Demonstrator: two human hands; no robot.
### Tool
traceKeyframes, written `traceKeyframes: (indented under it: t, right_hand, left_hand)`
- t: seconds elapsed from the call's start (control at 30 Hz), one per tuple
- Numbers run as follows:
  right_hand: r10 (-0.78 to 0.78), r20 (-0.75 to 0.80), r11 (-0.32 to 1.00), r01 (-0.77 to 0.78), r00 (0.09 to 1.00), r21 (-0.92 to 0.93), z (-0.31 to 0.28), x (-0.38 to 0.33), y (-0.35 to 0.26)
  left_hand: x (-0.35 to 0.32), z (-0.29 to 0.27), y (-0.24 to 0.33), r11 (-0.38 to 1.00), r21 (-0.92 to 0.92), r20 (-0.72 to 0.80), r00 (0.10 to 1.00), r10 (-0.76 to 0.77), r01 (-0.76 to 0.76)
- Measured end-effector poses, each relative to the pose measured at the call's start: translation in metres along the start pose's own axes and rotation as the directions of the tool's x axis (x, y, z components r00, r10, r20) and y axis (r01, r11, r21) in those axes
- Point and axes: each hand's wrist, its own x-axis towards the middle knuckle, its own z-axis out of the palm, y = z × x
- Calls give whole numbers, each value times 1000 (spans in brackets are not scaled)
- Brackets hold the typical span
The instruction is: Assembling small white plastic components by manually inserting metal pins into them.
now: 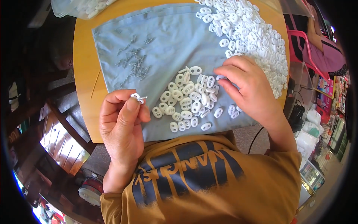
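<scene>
In my left hand (123, 121), thumb and fingers pinch a small white plastic cord lock part (135, 97), with a thin metal spring (143, 98) sticking out to its right. My right hand (250, 84) has its thumb and fingertips closed on a white oval cord lock piece (220, 77), partly hidden by the fingers. Between the hands lies a loose heap of white oval two-hole pieces (185, 103) on a grey-blue cloth (164, 41). Several small metal springs (136, 61) are scattered on the cloth at the far left.
A much larger pile of white two-hole pieces (253, 35) covers the table's far right. At the far left, a clear plastic container (80, 8) holds more white pieces. The wooden table (86, 56) curves around the cloth. Beyond it, at the right, a person sits near a red chair (307, 50).
</scene>
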Motion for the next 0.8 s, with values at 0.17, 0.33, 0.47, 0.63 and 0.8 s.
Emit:
traceKeyframes:
  t: [0.17,0.33,0.47,0.63,0.8]
  right_hand:
    - [6,-13,998,-7,1000,-62,0,-4,-1]
    - [11,-91,999,-14,996,-33,3,-4,-15]
    - [310,-2,569,-184,951,802,0,14,-55]
    - [310,269,-103,-249,912,963,16,37,-73]
    - [279,281,-165,-243,918,956,22,43,-81]
  left_hand:
    - [-2,0,2,1000,18,-17,1000,-17,17]
    - [-2,3,3,999,-30,41,999,-17,19]
    - [-3,8,6,992,-125,139,990,-10,28]
    - [-8,12,11,989,-143,178,984,-4,30]
    - [-9,13,15,993,-111,96,995,-22,33]
